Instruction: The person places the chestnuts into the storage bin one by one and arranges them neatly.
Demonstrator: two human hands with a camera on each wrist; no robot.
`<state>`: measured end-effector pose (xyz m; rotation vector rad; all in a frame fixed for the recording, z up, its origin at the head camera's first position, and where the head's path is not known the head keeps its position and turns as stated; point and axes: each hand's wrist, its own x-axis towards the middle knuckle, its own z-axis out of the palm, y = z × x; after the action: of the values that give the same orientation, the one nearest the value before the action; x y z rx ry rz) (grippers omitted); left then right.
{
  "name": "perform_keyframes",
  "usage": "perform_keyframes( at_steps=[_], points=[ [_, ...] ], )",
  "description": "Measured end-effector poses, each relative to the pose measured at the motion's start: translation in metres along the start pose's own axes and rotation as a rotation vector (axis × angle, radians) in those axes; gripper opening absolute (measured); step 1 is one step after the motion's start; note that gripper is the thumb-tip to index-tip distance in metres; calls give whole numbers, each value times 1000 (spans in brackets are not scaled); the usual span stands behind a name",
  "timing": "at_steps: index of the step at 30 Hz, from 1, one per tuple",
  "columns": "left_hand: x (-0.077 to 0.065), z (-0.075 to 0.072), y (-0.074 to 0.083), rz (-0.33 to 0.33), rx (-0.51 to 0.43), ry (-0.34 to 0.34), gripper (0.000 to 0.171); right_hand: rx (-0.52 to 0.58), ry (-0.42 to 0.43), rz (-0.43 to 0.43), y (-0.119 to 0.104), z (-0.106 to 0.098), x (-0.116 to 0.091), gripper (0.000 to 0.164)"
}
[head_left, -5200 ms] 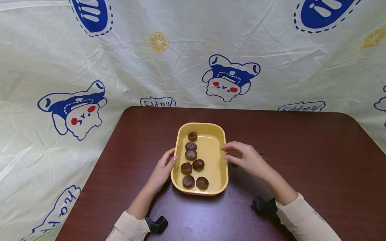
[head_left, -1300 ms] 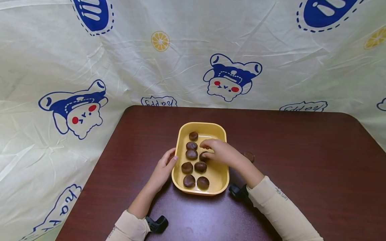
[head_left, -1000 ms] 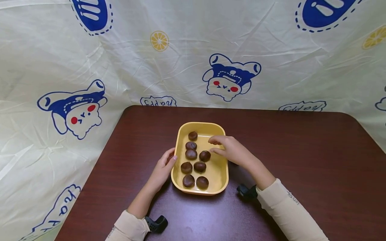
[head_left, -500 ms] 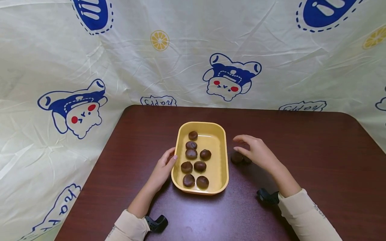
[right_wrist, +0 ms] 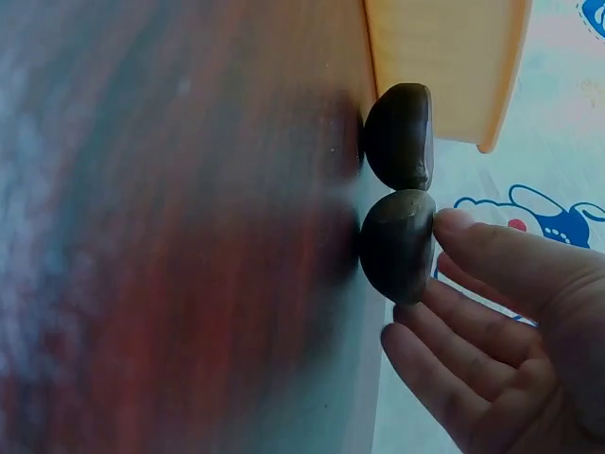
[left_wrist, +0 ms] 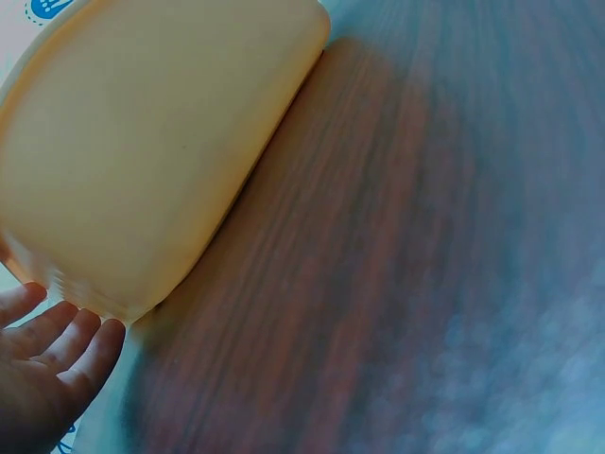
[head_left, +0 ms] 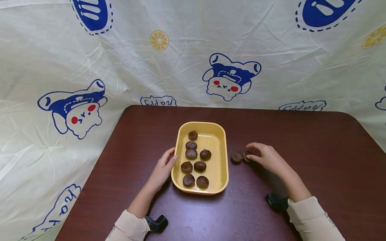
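A yellow tray [head_left: 215, 174] stands on the table with several brown chestnuts [head_left: 202, 182] in it. My left hand [head_left: 161, 170] rests at its left side, thumb at the rim; the left wrist view shows the fingers against the tray's outer wall. Right of the tray, two chestnuts lie side by side. My right hand [head_left: 266, 157] reaches over the farther chestnut [right_wrist: 397, 248], thumb tip at its edge and the other fingers loosely spread beyond it. The nearer chestnut [head_left: 236, 157] sits between that one and the tray.
A dark brown table [head_left: 205, 217] carries everything. Behind and left of it hangs a pale printed cloth [head_left: 181, 73]. Black wrist cameras [head_left: 157, 224] are strapped on both wrists, below light sleeves [head_left: 313, 217].
Since the earliest frame, one more chestnut has come to lie in the tray. My right hand has withdrawn from the tray to the right, reaching the farther chestnut. The left hand stays put.
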<state>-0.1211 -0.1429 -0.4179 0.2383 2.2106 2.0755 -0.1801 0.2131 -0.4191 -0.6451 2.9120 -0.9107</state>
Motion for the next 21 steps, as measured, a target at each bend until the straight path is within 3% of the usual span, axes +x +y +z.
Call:
perform_keyframes(
  at_steps=[11, 21],
  points=[
    [0, 0, 1, 1, 2, 3, 41, 62, -66, -2, 5, 1, -1, 25],
    [0, 0, 0, -3, -3, 0, 41, 46, 31, 18, 1, 0, 2, 19]
  ],
)
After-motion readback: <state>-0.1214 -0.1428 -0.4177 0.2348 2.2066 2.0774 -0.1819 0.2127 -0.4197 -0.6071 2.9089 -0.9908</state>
